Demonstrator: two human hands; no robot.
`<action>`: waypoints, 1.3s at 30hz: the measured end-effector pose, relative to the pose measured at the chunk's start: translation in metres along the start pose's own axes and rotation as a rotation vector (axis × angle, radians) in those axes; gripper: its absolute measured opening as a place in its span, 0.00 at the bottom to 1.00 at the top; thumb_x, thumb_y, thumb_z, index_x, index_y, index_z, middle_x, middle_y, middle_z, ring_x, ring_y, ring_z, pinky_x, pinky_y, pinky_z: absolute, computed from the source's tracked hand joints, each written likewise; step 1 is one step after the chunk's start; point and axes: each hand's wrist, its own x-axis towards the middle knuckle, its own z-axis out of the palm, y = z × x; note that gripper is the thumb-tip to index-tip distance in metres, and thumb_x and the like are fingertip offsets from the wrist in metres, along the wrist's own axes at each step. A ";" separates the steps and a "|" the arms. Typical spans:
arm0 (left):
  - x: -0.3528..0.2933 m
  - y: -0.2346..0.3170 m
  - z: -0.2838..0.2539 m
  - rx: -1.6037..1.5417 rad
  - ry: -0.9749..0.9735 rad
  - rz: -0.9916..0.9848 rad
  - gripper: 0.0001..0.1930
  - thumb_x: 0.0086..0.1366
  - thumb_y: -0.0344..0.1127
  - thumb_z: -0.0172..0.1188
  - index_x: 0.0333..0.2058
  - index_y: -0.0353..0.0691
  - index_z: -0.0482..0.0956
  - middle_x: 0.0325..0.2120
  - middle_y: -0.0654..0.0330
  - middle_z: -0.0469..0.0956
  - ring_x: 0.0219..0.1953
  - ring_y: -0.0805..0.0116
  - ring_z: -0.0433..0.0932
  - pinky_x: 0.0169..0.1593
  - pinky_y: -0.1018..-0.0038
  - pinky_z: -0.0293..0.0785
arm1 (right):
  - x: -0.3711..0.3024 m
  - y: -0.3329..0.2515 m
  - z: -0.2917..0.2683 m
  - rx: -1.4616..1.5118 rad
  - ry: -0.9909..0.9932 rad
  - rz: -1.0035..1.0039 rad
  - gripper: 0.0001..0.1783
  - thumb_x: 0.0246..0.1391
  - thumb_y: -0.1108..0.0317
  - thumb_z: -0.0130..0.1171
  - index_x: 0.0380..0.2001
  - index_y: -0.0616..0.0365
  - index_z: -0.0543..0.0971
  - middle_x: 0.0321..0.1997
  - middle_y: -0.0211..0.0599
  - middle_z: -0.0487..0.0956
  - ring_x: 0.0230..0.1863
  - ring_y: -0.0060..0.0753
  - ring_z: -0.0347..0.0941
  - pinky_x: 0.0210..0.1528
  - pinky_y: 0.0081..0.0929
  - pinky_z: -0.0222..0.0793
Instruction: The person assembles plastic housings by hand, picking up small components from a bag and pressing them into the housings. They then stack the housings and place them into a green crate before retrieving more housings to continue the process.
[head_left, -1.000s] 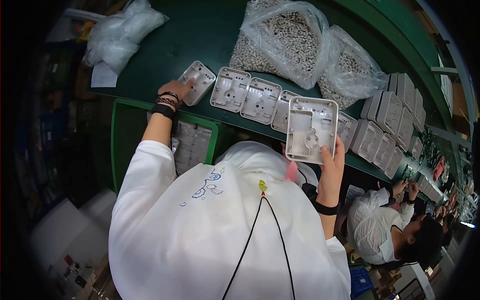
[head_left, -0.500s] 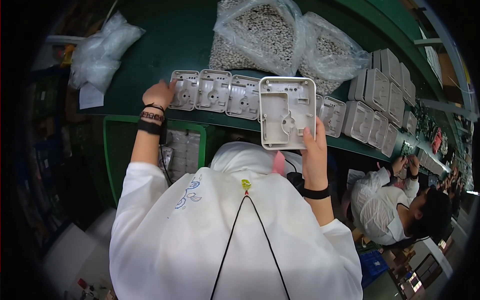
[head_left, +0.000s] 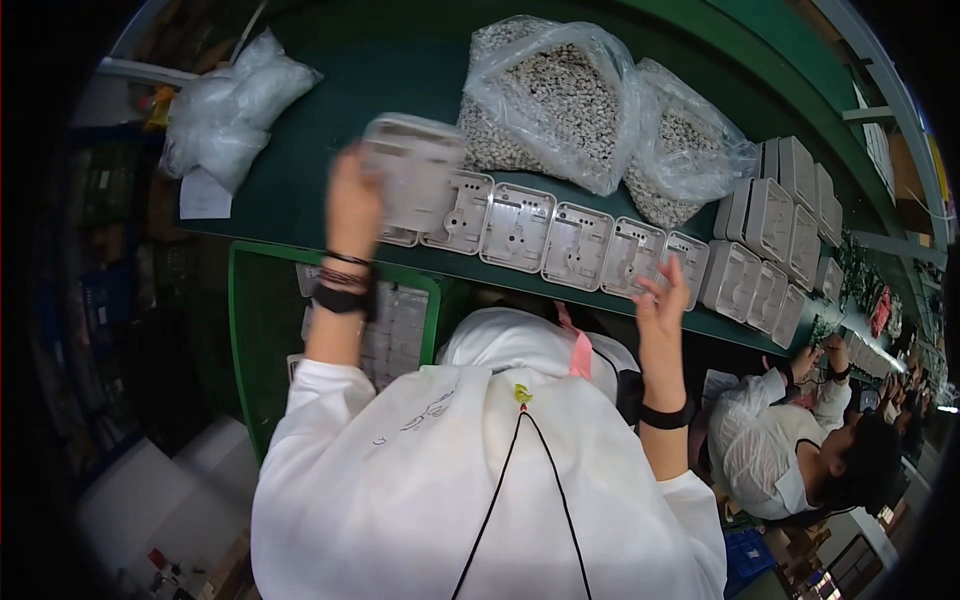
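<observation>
My left hand [head_left: 354, 208] grips a light grey plastic housing [head_left: 412, 172] by its left edge. That housing is raised over the left end of a row of similar open housings [head_left: 518, 228], and motion blurs it. It partly hides the leftmost housing of the row. My right hand [head_left: 664, 300] is empty, with fingers apart, in front of the row's right end near another housing [head_left: 634, 258]. Whether its fingertips touch a housing, I cannot tell.
Two clear bags of small pale parts [head_left: 545, 105] [head_left: 675, 150] stand behind the row. Stacked housings [head_left: 768, 220] are at the right, beside a seated co-worker [head_left: 765, 440]. A clear bag [head_left: 225, 115] lies far left. A green-rimmed crate [head_left: 432, 320] holding housings sits below the table edge [head_left: 480, 278].
The housing that was in my right hand is gone from it. A similar housing is now raised in my left hand, which earlier was at the row's left end. The view has shifted slightly.
</observation>
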 end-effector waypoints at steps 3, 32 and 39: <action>0.008 -0.130 -0.034 0.391 0.139 -0.063 0.13 0.57 0.33 0.51 0.41 0.38 0.68 0.37 0.46 0.67 0.42 0.46 0.66 0.45 0.61 0.65 | 0.001 0.017 -0.029 -0.067 0.158 0.053 0.30 0.57 0.60 0.46 0.59 0.57 0.51 0.53 0.40 0.57 0.50 0.30 0.62 0.49 0.25 0.60; -0.001 -0.156 -0.003 0.525 -0.247 -0.588 0.15 0.55 0.29 0.46 0.42 0.46 0.73 0.36 0.53 0.76 0.40 0.54 0.74 0.43 0.63 0.71 | 0.016 0.017 -0.003 -0.433 -0.261 -0.030 0.25 0.54 0.69 0.48 0.54 0.60 0.58 0.48 0.41 0.62 0.42 0.29 0.66 0.43 0.23 0.63; 0.000 -0.150 -0.009 0.523 -0.340 -0.602 0.19 0.54 0.29 0.46 0.47 0.47 0.69 0.39 0.53 0.74 0.42 0.55 0.73 0.44 0.64 0.71 | 0.004 0.016 0.009 -0.466 -0.301 -0.012 0.24 0.52 0.71 0.49 0.54 0.60 0.60 0.47 0.42 0.61 0.41 0.31 0.66 0.43 0.24 0.64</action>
